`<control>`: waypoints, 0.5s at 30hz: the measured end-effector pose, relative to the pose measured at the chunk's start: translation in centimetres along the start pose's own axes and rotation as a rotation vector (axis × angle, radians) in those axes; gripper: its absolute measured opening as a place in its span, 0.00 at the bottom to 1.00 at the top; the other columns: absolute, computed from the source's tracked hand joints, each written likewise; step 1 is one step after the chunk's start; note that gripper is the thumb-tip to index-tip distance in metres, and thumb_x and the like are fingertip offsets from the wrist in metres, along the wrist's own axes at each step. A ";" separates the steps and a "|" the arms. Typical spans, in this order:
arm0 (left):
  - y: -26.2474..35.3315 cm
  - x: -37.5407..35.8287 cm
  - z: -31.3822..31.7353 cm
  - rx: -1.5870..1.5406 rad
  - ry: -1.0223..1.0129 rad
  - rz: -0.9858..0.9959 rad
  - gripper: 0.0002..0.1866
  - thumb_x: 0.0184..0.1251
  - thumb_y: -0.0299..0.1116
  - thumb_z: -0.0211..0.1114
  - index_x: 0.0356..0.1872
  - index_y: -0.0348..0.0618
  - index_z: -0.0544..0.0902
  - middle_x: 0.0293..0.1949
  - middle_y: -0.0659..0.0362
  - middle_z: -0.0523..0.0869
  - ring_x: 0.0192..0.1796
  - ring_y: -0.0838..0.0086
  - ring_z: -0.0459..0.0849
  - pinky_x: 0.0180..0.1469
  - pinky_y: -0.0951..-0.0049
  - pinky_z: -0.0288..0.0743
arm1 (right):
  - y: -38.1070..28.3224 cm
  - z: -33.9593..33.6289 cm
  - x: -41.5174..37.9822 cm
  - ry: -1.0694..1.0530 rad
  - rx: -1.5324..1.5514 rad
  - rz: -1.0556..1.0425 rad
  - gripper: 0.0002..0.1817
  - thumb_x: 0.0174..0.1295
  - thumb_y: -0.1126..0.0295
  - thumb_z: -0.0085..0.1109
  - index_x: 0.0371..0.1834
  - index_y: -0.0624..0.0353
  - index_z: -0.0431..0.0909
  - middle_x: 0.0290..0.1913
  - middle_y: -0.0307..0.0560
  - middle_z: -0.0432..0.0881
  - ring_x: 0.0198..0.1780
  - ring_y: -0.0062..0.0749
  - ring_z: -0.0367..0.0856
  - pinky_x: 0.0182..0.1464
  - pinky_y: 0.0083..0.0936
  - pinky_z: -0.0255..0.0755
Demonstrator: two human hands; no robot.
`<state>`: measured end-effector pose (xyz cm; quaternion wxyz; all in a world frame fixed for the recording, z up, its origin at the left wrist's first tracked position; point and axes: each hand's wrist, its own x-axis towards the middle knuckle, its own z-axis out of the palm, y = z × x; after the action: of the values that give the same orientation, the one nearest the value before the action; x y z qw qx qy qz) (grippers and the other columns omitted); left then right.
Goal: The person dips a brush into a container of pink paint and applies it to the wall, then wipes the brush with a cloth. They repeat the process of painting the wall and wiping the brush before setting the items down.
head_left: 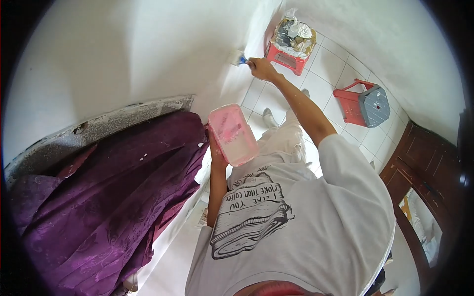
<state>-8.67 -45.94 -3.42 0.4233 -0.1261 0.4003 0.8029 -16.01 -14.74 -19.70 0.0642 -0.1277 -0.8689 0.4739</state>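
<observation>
My right hand (pixel 263 68) is closed around the handle of a paintbrush (pixel 242 59), which has a blue part near the grip. Its pale bristles are at the white wall (pixel 177 54), slightly blurred, and appear to touch it. My left hand (pixel 217 149) grips a pink plastic container (pixel 242 152) from its side, with some fingers hidden behind it. The container is open at the top, and whitish paint smears its pink inside.
Purple cloth (pixel 113 197) covers something on the left, below a rough grey ledge (pixel 108 121). A red stool (pixel 291 61) with paint-stained items stands at the far corner. A red and grey stool (pixel 373 106) is on the tiled floor (pixel 328 64). A wooden door-like panel (pixel 419 172) is at right.
</observation>
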 end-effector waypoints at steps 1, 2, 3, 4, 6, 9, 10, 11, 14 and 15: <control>0.1 0.0 0.1 0.011 0.012 0.012 0.36 0.78 0.63 0.42 0.74 0.47 0.64 0.69 0.53 0.73 0.67 0.59 0.76 0.67 0.53 0.75 | 2.7 1.2 0.2 -0.070 -0.150 0.121 0.18 0.73 0.58 0.50 0.40 0.63 0.82 0.31 0.61 0.84 0.33 0.58 0.83 0.38 0.50 0.73; 0.2 0.0 0.2 0.020 0.024 0.020 0.36 0.78 0.63 0.42 0.74 0.47 0.64 0.68 0.53 0.73 0.66 0.59 0.77 0.67 0.53 0.75 | 2.7 1.0 0.2 -0.142 -0.300 0.246 0.19 0.72 0.58 0.51 0.40 0.63 0.83 0.32 0.63 0.85 0.34 0.60 0.84 0.39 0.50 0.75; 0.1 0.0 0.4 0.024 0.032 0.027 0.36 0.78 0.63 0.42 0.74 0.47 0.63 0.68 0.53 0.73 0.66 0.59 0.77 0.67 0.53 0.75 | 2.7 0.7 0.2 -0.139 -0.300 0.248 0.19 0.72 0.58 0.51 0.40 0.63 0.83 0.32 0.63 0.85 0.34 0.60 0.84 0.39 0.50 0.75; -0.3 0.0 0.6 0.025 0.041 0.033 0.36 0.78 0.63 0.42 0.74 0.47 0.63 0.68 0.53 0.73 0.66 0.59 0.77 0.67 0.52 0.75 | 2.8 0.2 -0.1 -0.188 -0.327 0.263 0.19 0.72 0.57 0.51 0.40 0.63 0.84 0.33 0.63 0.85 0.36 0.61 0.85 0.41 0.50 0.76; -0.7 0.0 1.1 0.026 0.060 0.045 0.36 0.78 0.63 0.42 0.74 0.47 0.63 0.68 0.53 0.73 0.66 0.58 0.78 0.66 0.52 0.76 | 0.2 -1.3 -0.5 -0.236 -0.356 0.281 0.20 0.71 0.56 0.52 0.40 0.63 0.84 0.34 0.64 0.85 0.38 0.63 0.85 0.43 0.50 0.77; -1.4 0.9 1.2 -0.023 0.072 0.045 0.36 0.77 0.64 0.43 0.74 0.48 0.64 0.68 0.53 0.74 0.65 0.58 0.78 0.66 0.52 0.76 | -6.4 -4.0 -0.9 -0.016 -0.182 0.231 0.20 0.72 0.56 0.52 0.35 0.63 0.84 0.30 0.62 0.84 0.33 0.59 0.85 0.39 0.49 0.75; -1.5 1.1 1.1 -0.065 0.079 0.030 0.37 0.77 0.65 0.44 0.74 0.48 0.64 0.67 0.53 0.75 0.65 0.58 0.78 0.65 0.52 0.77 | -9.4 -6.2 -1.7 -0.025 -0.088 0.190 0.20 0.72 0.56 0.51 0.36 0.63 0.83 0.28 0.61 0.84 0.33 0.57 0.85 0.39 0.50 0.75; -1.7 1.1 1.1 -0.062 0.081 0.030 0.37 0.77 0.65 0.44 0.74 0.48 0.64 0.67 0.53 0.75 0.65 0.58 0.78 0.65 0.52 0.77 | -11.2 -7.1 -2.5 -0.033 0.007 0.150 0.20 0.72 0.55 0.50 0.38 0.62 0.83 0.27 0.61 0.83 0.32 0.55 0.85 0.38 0.51 0.74; -1.9 1.5 1.2 -0.061 0.103 0.043 0.37 0.76 0.65 0.45 0.74 0.48 0.64 0.67 0.53 0.75 0.65 0.58 0.78 0.65 0.51 0.77 | -11.1 -7.5 -3.8 0.023 0.289 0.002 0.20 0.73 0.54 0.49 0.37 0.60 0.82 0.24 0.60 0.81 0.27 0.56 0.82 0.34 0.51 0.69; -1.9 1.5 1.1 -0.073 0.080 0.040 0.38 0.75 0.65 0.46 0.74 0.48 0.64 0.67 0.53 0.75 0.65 0.57 0.78 0.65 0.51 0.77 | -10.5 -7.0 -3.3 -0.005 0.238 0.067 0.19 0.73 0.56 0.49 0.38 0.60 0.83 0.26 0.61 0.82 0.30 0.58 0.83 0.37 0.52 0.72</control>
<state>-7.95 -43.59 -4.59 0.3860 -0.1652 0.3900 0.8196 -12.89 -15.49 -7.09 0.0608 -0.1468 -0.8021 0.5757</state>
